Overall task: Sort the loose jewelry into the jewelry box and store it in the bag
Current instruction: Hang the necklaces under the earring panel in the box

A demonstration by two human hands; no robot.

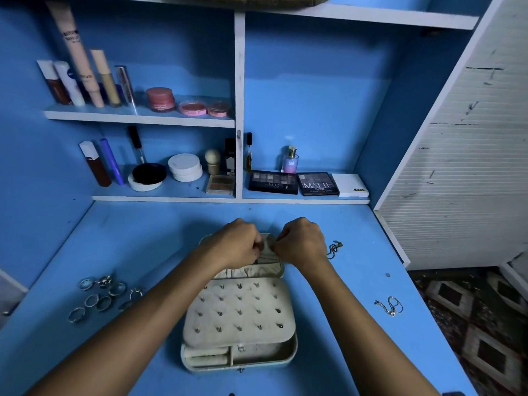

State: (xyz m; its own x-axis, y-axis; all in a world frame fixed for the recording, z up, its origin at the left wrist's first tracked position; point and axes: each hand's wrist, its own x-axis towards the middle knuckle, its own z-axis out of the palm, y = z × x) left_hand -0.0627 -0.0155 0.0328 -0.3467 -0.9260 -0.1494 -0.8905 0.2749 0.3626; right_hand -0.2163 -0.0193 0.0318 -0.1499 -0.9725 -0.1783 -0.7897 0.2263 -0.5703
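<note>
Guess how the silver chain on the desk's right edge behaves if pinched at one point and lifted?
The silver chain lies in a loose loop with a trailing end, so it likely hangs floppy. It looks thin, probably very light. The small pendant on it may swing.

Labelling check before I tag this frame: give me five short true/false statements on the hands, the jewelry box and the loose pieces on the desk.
1. Both hands are at the far end of the open jewelry box. True: the left hand and the right hand meet over its lid.
2. The rings lie to the right of the box. False: they lie on the desk to its left.
3. Two chains are loose on the desk to the right of the box. True: one chain near the right hand, another chain nearer the camera.
4. The box is closed. False: it is open, its studded panel showing.
5. The right hand rests flat on the desk. False: its fingers are curled, pinching something small at the lid.
</note>
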